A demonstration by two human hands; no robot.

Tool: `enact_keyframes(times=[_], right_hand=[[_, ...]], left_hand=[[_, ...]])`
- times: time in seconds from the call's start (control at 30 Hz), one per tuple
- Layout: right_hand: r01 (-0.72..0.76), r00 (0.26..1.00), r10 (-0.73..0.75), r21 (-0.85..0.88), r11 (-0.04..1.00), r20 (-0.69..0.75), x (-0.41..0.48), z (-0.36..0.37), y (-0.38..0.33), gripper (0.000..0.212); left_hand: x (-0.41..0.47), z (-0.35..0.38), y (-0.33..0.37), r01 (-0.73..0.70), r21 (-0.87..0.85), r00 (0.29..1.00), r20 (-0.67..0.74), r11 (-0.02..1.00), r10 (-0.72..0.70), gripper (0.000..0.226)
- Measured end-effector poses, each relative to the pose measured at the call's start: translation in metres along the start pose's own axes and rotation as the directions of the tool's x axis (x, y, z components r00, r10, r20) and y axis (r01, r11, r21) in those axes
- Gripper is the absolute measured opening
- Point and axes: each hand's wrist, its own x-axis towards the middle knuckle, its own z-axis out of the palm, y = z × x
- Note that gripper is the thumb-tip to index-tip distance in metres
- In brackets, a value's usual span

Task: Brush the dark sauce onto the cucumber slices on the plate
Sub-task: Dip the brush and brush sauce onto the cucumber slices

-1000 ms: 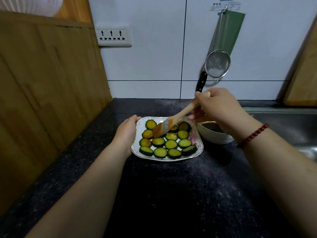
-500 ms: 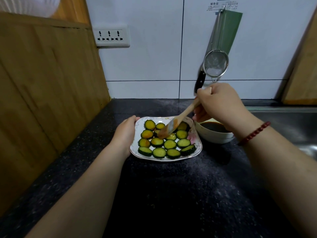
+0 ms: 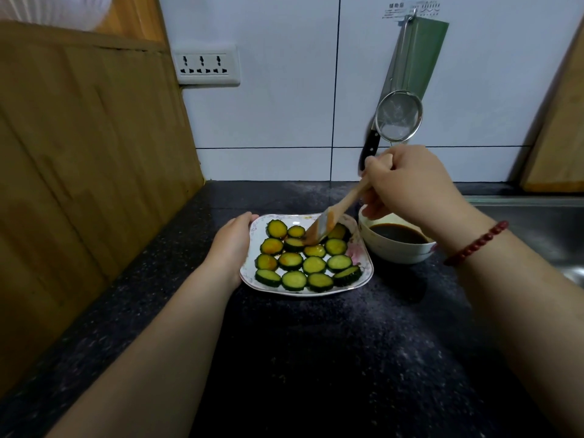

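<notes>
Mid-stroke, judging by the pose. Gripping the wooden handle of the basting brush (image 3: 343, 202) in the right hand (image 3: 410, 184), fingers curled round it, angled down and left so as to lay the bristles on the cucumber slices (image 3: 313, 265) at the far middle of the plate (image 3: 303, 293). Bracing that plate with the left hand (image 3: 232, 245), cupped round the left rim with the thumb over the far-left corner, likely to stop any sliding on the dark countertop (image 3: 316, 358). Drawing from the bowl of dark sauce (image 3: 398, 234) set just right of the plate, presumably for short reloads. Showing orange-brown glaze on the left and far slices, plain green along the near row and right; probably about half done.
</notes>
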Motion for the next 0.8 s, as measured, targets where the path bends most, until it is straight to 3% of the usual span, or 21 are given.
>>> enact_keyframes(times=[0.13,0.33,0.4,0.53,0.63,0.8], right_hand=[[0.039,0.999,-0.04,0.032,0.999,0.013,-0.005,0.002,-0.002,0.037],[0.054,0.998,-0.052,-0.079,0.995,0.019,-0.005,-0.002,-0.005,0.036],[0.079,0.997,-0.08,-0.043,0.996,-0.01,-0.006,-0.005,-0.006,0.036],[0.025,0.997,-0.034,0.127,0.992,0.072,-0.011,0.003,-0.006,0.034],[0.012,0.992,-0.025,0.097,0.995,0.127,-0.011,0.005,-0.006,0.035],[0.089,0.996,-0.089,0.011,0.996,-0.032,-0.007,-0.01,-0.009,0.035]], left_hand=[[-0.001,0.0,0.0,-0.008,0.01,1.0,0.0,1.0,0.008,0.023],[0.0,0.0,0.001,-0.007,0.017,1.0,0.005,1.0,0.007,0.02],[0.0,-0.001,0.001,-0.013,0.017,1.0,0.007,1.0,0.013,0.019],[0.002,0.0,0.0,-0.004,0.026,1.0,0.017,1.0,0.004,0.02],[0.003,0.0,0.001,0.005,0.022,1.0,0.02,1.0,-0.005,0.02],[0.004,0.001,0.001,0.009,0.011,0.999,0.032,1.0,-0.009,0.02]])
